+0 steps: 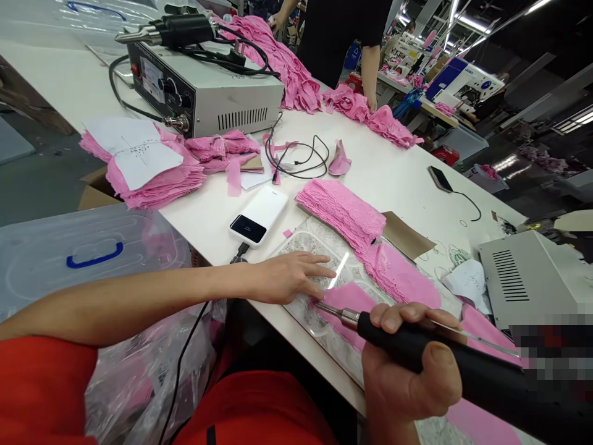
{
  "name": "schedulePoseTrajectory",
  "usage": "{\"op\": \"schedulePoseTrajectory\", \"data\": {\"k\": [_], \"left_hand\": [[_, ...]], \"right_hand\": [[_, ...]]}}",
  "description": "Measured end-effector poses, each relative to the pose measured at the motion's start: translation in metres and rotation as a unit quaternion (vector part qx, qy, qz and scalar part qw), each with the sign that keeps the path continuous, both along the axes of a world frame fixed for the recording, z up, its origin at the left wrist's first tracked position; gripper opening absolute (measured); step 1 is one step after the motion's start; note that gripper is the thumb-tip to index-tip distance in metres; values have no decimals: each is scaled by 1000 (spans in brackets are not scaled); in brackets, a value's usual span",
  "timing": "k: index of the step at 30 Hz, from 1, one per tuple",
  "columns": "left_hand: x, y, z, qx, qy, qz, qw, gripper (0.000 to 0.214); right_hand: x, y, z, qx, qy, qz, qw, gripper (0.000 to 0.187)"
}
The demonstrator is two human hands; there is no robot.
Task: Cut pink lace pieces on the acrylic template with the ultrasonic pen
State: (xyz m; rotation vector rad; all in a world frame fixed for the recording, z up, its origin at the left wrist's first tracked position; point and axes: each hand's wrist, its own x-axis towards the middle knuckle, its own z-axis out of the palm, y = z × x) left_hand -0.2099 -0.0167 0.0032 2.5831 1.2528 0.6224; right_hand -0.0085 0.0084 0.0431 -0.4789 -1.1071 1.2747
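Observation:
My right hand (407, 364) is wrapped round a thick black handheld tool (384, 334) with a tapered metal tip. A thin metal strip (491, 347), resembling tweezers, also passes under its fingers. The tip meets the left edge of a flat pink fabric piece (349, 300). Beside that tip, my left hand (285, 277) lies palm down with fingers spread, its fingertips at the fabric edge and on a clear, shiny sheet (301, 244). Beneath is a pale patterned board (319, 321). Just beyond lie a stack of pink lace-like pieces (340, 210) and more pink pieces (401, 275).
A white power bank (259, 216) lies left of the work. Behind it stand a control box (231, 93) with a similar tool on top and pink bundles (157, 179). Another box (528, 278) is at right. A person in black (343, 37) stands across the table.

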Motion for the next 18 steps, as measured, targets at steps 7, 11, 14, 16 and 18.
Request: {"op": "schedulePoseTrajectory", "data": {"k": [7, 11, 14, 16, 18], "left_hand": [[0, -1, -4, 35, -4, 5, 999, 50], [-1, -3, -3, 45, -2, 3, 999, 48], [0, -4, -3, 51, 6, 17, 999, 46], [0, -4, -3, 57, 5, 21, 998, 45], [0, -5, -3, 62, 2, 20, 998, 43]], "right_hand": [[1, -1, 0, 4, -4, 4, 1000, 18], [-1, -1, 1, 6, -3, 4, 1000, 19], [-2, -1, 1, 5, -4, 4, 1000, 18], [-2, 0, 2, 4, -3, 3, 1000, 18], [-2, 0, 2, 1, -3, 3, 1000, 18]]}}
